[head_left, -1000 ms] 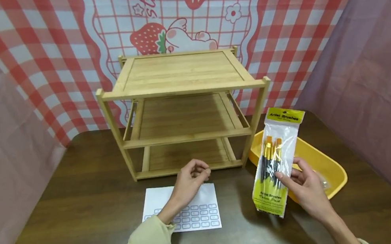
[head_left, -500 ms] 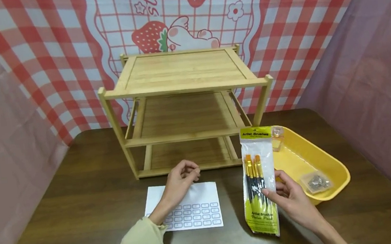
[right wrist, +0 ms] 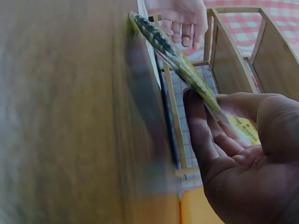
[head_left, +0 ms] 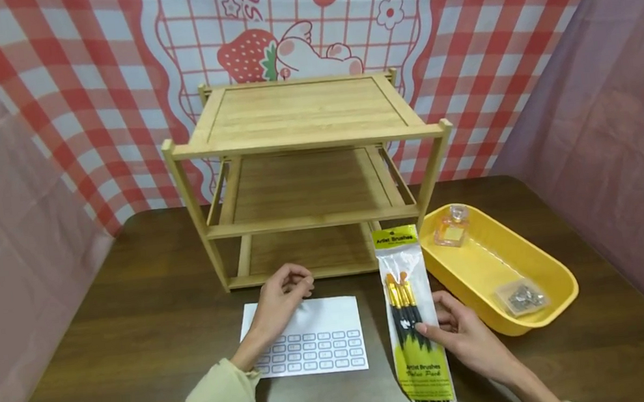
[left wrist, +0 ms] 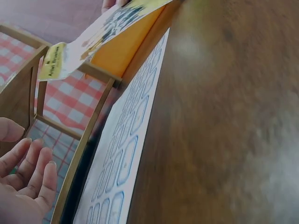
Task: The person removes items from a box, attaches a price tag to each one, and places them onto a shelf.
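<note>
The right hand [head_left: 466,336] pinched the brush pack [head_left: 412,316] upright on the counter [head_left: 135,325]; its slick sleeve could slip, while the left hand [head_left: 279,300] hung empty, loosely curled.

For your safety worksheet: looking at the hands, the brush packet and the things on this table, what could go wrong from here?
1. The right hand pinches the brush packet only at one edge, with its lower end on the table; the slick plastic might slip.
2. The packet stands close to the yellow tray; a swing could knock the small glass bottle.
3. The left hand hovers over the label sheet and might crease it.
</note>
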`<state>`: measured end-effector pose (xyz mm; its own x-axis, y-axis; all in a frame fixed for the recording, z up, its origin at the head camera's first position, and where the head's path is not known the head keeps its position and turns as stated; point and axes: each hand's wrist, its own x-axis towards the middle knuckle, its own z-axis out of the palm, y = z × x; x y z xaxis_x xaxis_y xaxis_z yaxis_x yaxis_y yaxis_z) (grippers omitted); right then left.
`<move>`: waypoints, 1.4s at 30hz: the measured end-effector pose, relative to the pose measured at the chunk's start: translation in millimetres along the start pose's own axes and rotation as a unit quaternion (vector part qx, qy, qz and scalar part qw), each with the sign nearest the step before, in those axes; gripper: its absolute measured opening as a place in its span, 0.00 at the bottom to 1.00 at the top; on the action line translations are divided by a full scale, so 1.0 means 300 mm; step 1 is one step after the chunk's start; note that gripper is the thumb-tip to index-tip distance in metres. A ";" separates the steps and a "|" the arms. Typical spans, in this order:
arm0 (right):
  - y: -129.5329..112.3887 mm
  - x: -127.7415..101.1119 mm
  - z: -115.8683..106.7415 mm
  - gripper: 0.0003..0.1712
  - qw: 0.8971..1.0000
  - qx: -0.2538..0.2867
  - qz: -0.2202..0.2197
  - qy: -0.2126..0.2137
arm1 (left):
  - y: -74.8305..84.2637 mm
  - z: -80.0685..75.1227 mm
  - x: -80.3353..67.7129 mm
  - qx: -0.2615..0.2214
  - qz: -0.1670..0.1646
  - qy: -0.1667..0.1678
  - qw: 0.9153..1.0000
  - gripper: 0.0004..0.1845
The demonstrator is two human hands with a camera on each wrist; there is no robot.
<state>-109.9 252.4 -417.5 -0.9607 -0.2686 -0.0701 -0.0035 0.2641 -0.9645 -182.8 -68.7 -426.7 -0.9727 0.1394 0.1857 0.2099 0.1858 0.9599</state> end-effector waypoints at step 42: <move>0.005 -0.007 0.076 0.33 0.965 -0.240 0.004 0.105 | -0.036 -0.033 -0.013 0.031 -0.016 0.012 0.999 0.08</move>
<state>-101.5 232.3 -424.6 -0.9961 -0.0844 0.0256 -0.0762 0.6769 -0.7321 -182.3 -80.8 -435.9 -0.9810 0.1091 0.1604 0.1832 0.2491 0.9510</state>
